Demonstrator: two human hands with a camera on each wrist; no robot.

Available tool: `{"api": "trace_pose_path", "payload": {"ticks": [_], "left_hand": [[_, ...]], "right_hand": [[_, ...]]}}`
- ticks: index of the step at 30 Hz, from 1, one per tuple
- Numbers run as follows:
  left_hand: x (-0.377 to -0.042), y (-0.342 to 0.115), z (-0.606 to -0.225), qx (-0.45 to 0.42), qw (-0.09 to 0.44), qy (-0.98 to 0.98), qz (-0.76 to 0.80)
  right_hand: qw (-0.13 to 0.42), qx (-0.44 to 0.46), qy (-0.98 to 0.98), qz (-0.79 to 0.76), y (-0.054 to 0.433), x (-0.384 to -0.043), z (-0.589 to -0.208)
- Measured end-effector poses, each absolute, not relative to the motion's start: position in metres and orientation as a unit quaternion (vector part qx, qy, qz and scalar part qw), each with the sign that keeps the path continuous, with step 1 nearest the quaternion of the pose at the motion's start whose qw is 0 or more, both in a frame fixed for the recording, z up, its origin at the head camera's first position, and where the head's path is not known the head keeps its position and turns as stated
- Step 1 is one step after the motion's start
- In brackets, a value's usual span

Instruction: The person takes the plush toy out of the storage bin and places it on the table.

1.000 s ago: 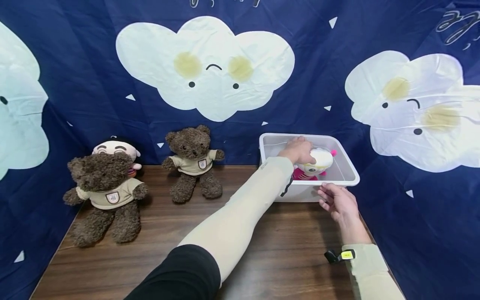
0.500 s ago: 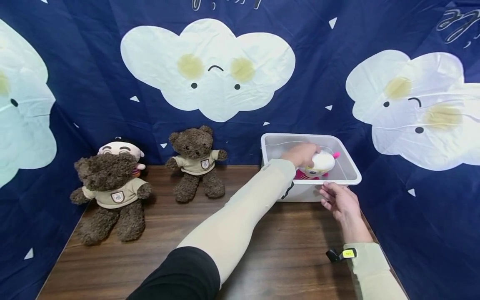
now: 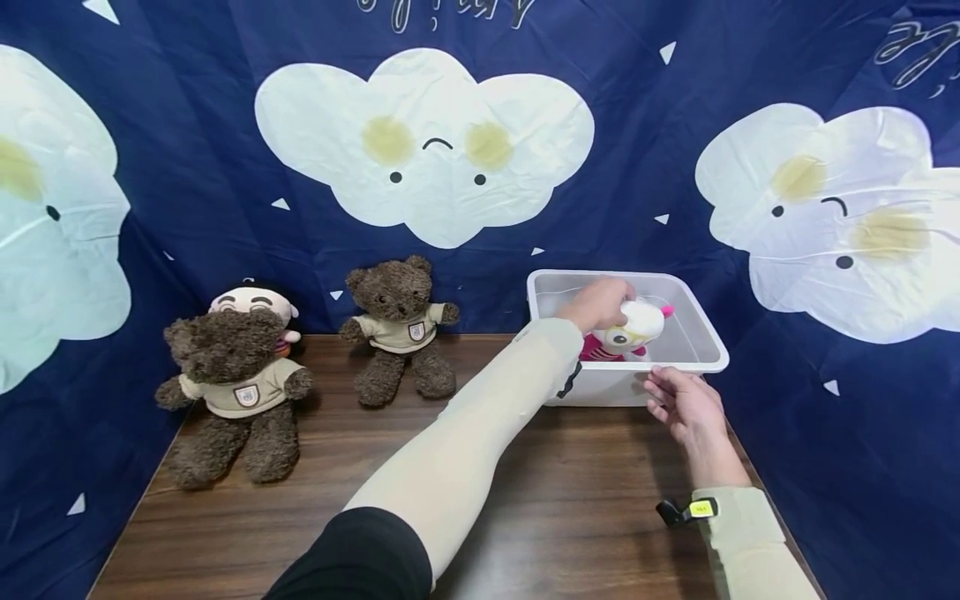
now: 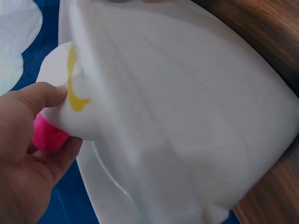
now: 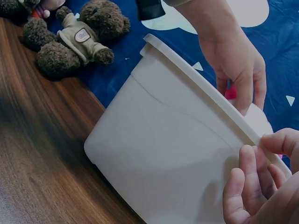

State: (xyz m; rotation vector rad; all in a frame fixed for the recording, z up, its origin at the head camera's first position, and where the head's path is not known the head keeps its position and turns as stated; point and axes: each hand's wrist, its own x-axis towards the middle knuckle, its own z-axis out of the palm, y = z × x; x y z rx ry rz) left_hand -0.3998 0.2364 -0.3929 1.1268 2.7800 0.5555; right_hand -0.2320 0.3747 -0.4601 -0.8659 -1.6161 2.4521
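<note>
A white storage bin (image 3: 600, 392) stands at the right back of the table. In it is a plush doll (image 3: 643, 321) with a white head, yellow trim, a round eye and a pink body. My left hand (image 3: 600, 303) reaches in and grips the doll's head; the left wrist view shows the thumb on the white head (image 4: 60, 109) and fingers behind a pink part (image 4: 49, 134). My right hand (image 3: 686, 406) holds the bin's front rim, thumb on top and fingers below, as in the right wrist view. The bin's front wall hides the doll's lower body.
A brown teddy bear (image 3: 397, 333) in a beige shirt sits at the back middle of the wooden table (image 3: 570, 500). Farther left, a similar bear (image 3: 243, 396) sits before another plush doll (image 3: 255, 302). A blue cloud-print cloth (image 3: 637, 50) surrounds the table's back and sides.
The head view has shifted slightly, moving the scene rightward. Within the bin, the doll has moved a little left with my left hand. My right hand stays at the rim.
</note>
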Motion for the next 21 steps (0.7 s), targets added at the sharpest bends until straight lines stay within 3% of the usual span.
{"api": "trace_pose_path", "payload": {"ticks": [21], "left_hand": [[-0.387,0.188,-0.335,0.345,0.027,0.882,0.321]], "right_hand": [[0.048,-0.288,-0.525,0.799,0.373,-0.230,-0.458]]}}
